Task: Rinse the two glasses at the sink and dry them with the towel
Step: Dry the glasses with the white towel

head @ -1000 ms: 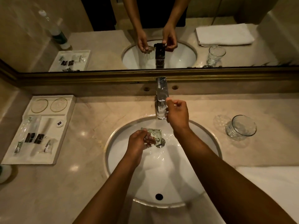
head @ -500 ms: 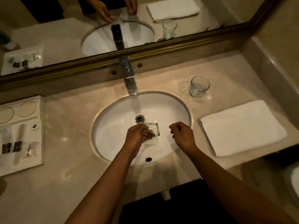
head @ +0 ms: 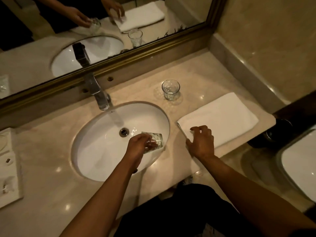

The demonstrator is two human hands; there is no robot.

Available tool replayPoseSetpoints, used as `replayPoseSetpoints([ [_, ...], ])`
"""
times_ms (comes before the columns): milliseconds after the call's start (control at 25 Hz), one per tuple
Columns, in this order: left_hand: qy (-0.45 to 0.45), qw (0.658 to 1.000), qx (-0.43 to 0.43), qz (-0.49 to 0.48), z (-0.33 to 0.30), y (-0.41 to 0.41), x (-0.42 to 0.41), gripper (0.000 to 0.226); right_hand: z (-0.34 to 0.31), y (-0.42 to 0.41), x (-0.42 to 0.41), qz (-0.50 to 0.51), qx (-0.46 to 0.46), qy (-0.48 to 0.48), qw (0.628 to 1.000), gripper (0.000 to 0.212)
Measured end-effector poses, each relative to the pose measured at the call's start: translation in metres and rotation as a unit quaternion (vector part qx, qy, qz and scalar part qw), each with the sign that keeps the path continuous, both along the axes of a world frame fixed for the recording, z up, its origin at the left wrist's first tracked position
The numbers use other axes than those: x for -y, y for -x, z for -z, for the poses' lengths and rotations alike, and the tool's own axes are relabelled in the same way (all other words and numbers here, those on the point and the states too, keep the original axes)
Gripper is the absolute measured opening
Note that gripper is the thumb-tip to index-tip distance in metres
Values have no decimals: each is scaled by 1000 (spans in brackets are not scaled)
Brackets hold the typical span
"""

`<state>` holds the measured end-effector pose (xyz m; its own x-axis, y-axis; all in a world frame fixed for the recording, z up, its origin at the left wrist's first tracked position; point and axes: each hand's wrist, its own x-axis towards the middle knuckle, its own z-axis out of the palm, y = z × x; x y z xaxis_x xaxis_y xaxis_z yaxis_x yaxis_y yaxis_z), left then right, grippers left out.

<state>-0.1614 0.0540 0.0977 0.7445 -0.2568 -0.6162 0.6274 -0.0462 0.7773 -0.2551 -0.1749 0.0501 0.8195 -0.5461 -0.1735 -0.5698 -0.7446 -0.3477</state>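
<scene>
My left hand [head: 139, 145] grips a clear glass [head: 156, 140], held on its side over the right part of the white oval sink [head: 95, 151]. Water runs from the chrome tap [head: 100, 98] towards the drain [head: 124, 131], to the left of the glass. A second clear glass [head: 170, 89] stands upright on the counter behind the sink's right rim. A folded white towel [head: 227, 117] lies on the counter at the right. My right hand [head: 201, 142] rests with spread fingers on the towel's near left corner.
A white amenity tray [head: 8, 168] with small packets sits at the counter's left edge. A gold-framed mirror [head: 119, 55] runs along the back. The marble wall closes the right side. A dark bin [head: 277, 132] and a white fixture [head: 301, 166] are below right.
My right hand left the tap handle, crossed the basin and landed on the towel's corner. My left hand carried the glass out of the stream to the sink's right side. The view swung right.
</scene>
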Motion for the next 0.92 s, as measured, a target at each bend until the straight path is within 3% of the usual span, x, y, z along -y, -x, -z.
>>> replayPoseSetpoints([
  [120, -19, 1000, 9, -10, -7, 4, 28, 22, 8, -2, 20, -53, -121, 28, 991, 80],
  [200, -31, 999, 4, -31, -10, 4, 41, 21, 17, -1, 24, -84, -161, 69, 981, 82],
  [400, -37, 996, -3, -82, -15, 11, 73, 24, 20, -6, 39, -134, -133, 127, 974, 30],
  [520, -43, 995, -15, -90, -15, 13, 83, 16, 5, -20, 67, -108, -120, 61, 985, 26],
  [640, -64, 994, -29, -87, -17, 12, 94, 18, -20, -28, 91, -19, -54, -87, 995, 36],
  [760, -84, 995, -7, -49, -31, 7, 105, 24, -55, -23, 101, 36, 45, -165, 985, 42],
  [920, -109, 992, 56, 41, -53, 1, 123, 24, -107, -12, 91, -4, 99, -239, 966, 10],
])
